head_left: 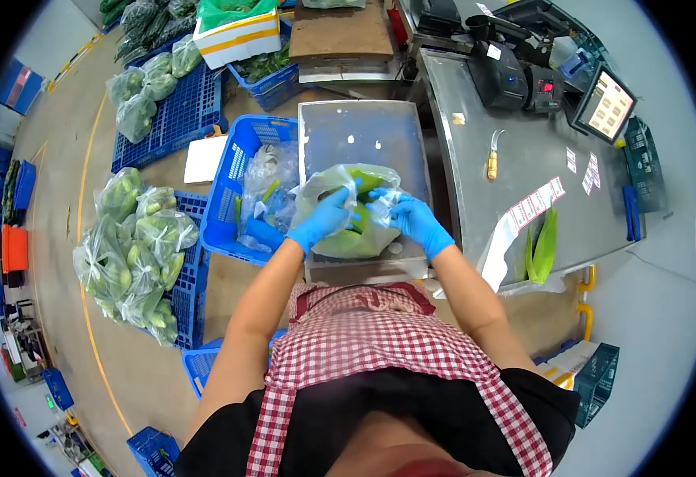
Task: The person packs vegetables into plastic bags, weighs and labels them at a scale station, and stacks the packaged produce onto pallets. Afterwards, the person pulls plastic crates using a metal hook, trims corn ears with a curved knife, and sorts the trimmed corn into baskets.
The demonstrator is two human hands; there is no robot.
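Nearest is the red-and-white checked apron [387, 342], and just beyond it both blue-gloved hands work at a clear plastic bag [340, 247] lying on the near part of a worn, metal-edged platform [361, 127]. The left hand [325, 220] has its fingers half bent over the bag's left side; whether they pinch the film, I cannot tell. The right hand [411, 216] has its fingertips drawn together on bunched film at the bag's right side. Inside are green pieces [361, 221], probably corn ears in husk; the upper one runs roughly left to right, slightly aslant, while the lower ones are too covered to read, as are their tips. The bag should feel fairly heavy, its film limp and slippery around firm ears, so gathered film at the neck, with a palm beneath, would be the safer hold. To the left stands a blue crate [232, 163] with crumpled plastic; to the right, a loose green husk leaf [545, 248] and a printed label strip [535, 205] lie on a metal table [467, 131]. Farther along are a wooden-handled hooked knife [492, 163] and a lit touchscreen [607, 103].
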